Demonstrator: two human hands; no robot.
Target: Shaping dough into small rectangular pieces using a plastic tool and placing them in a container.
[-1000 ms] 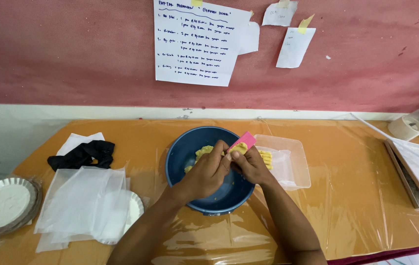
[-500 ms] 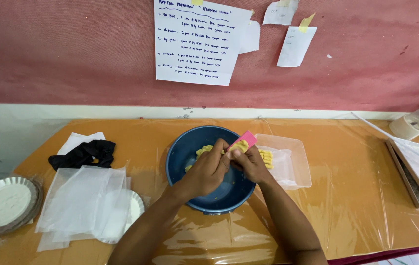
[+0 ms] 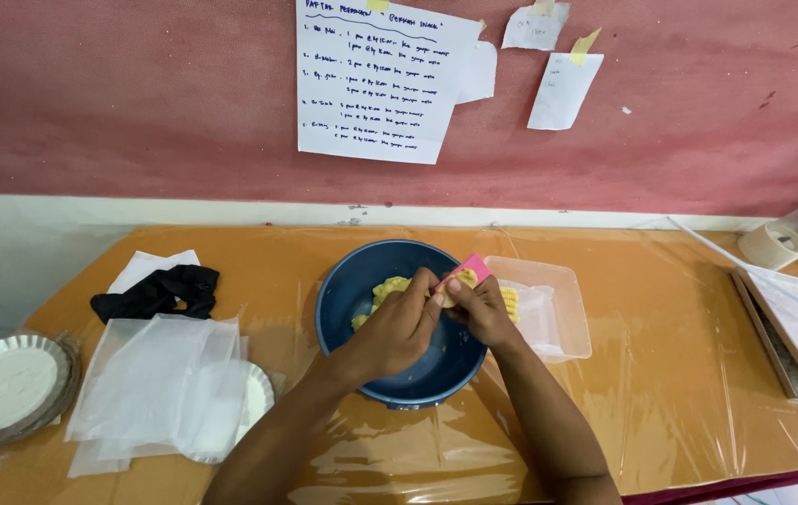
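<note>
at frame centre, the left hand (image 3: 397, 329) and right hand (image 3: 481, 309) meet over the blue bowl (image 3: 343, 304). the right hand's fingers are clamped on a pink scraper (image 3: 470, 270) coated with yellow dough (image 3: 386, 289); the left fingertips pinch dough at the scraper. a clear plastic container (image 3: 562, 313) sits touching the bowl, to its right.

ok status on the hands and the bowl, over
Left hand and right hand together over blue bowl, pinching yellow dough at pink scraper. Clear tub beside bowl. Nothing blocking.
</note>
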